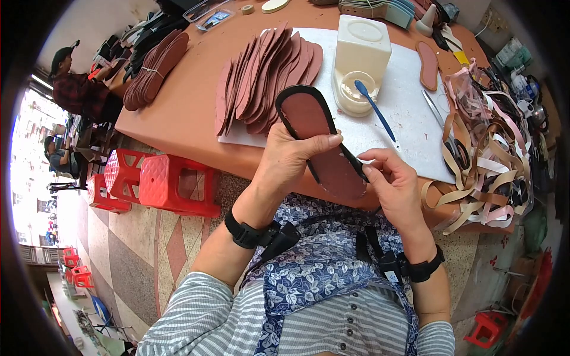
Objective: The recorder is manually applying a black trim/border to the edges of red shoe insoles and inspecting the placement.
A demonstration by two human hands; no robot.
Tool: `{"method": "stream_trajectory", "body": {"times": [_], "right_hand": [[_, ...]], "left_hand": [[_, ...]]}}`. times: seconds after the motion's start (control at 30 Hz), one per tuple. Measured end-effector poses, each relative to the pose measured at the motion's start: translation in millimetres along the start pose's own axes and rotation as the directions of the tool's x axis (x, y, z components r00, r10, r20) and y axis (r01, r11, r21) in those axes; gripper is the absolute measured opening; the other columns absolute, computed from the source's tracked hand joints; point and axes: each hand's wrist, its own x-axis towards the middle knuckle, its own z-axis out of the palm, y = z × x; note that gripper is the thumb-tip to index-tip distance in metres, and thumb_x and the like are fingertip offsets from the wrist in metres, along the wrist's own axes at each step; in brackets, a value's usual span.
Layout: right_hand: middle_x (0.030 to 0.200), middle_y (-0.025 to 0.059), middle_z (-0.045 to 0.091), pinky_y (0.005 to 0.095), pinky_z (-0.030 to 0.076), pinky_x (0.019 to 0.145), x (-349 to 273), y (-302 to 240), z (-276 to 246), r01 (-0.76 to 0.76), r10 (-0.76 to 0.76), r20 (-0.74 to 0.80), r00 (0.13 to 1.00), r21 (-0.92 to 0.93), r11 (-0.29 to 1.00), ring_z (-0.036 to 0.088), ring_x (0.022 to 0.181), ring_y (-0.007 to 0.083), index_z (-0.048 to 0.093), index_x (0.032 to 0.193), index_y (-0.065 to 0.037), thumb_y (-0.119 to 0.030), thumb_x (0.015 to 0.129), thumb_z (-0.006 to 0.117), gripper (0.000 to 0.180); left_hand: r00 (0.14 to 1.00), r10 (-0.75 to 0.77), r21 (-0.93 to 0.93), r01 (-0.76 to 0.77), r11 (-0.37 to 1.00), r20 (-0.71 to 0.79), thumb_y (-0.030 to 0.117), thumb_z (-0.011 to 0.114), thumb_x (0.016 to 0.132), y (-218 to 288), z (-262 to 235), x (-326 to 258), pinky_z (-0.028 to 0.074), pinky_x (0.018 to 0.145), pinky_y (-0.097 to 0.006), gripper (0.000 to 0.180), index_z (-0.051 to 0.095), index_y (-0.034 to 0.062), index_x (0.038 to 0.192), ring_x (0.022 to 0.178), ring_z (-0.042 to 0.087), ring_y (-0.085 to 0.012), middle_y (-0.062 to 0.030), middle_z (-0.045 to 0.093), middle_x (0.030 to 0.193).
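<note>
A reddish-brown insole [337, 172] is held up in front of me, just off the table's near edge. My left hand [288, 154] is closed round its middle, with the thumb lying across the top. A narrow black strip [301, 89] runs round the upper end of the insole and down its right side. Near the lower right edge, my right hand [393, 187] pinches that strip between thumb and forefinger. Behind the hands, a large pile of similar insoles [267, 77] rests on a white board [409, 113]. The strip's far end is hidden by my fingers.
A cream glue pot [363, 44] stands on the board, a blue brush [377, 113] leaning from its cup. Scissors [456, 145] and tangled ribbon strips [487, 172] lie at the right. A tied insole bundle [155, 74] sits far left. Red stools [172, 185] stand below; two people are beyond.
</note>
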Motion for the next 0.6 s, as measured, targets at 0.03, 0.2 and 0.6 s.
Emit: {"method": "stream_trajectory", "body": {"times": [0.03,0.2,0.6], "right_hand": [[0.081,0.0001,0.064,0.0196,0.042,0.065,0,1,1,0.051,-0.051,-0.004,0.999,-0.069,0.996,0.055,0.072,0.0051,0.067,0.108,-0.002,-0.001,0.094,0.059,0.017],[0.081,0.0041,0.064,0.0246,0.046,0.067,-1,0,4,0.145,-0.154,-0.023,0.988,-0.233,0.962,0.059,0.073,0.0104,0.071,0.109,-0.002,0.004,0.09,0.059,0.023],[0.078,0.0084,0.059,0.0333,0.051,0.059,2,12,8,0.414,-0.49,0.056,0.87,-0.623,0.664,0.063,0.066,0.022,0.073,0.109,-0.008,0.006,0.08,0.066,0.033]], "left_hand": [[1.0,0.001,-0.014,-0.001,1.0,-0.005,-0.003,0.075,0.079,0,0,0,0.056,0.08,-0.033,0.018,0.069,-0.0018,0.096,0.087,0.071,-0.0201,-0.0138,0.073,0.091],[1.0,0.007,-0.022,-0.008,1.0,-0.011,-0.003,0.075,0.08,0,0,-1,0.056,0.079,-0.033,0.017,0.069,-0.0019,0.096,0.086,0.071,-0.0203,-0.0141,0.073,0.091],[1.0,0.02,-0.057,-0.02,0.998,-0.005,-0.001,0.072,0.083,-4,2,0,0.057,0.077,-0.032,0.015,0.069,-0.0021,0.097,0.083,0.071,-0.0199,-0.015,0.073,0.092]]}}
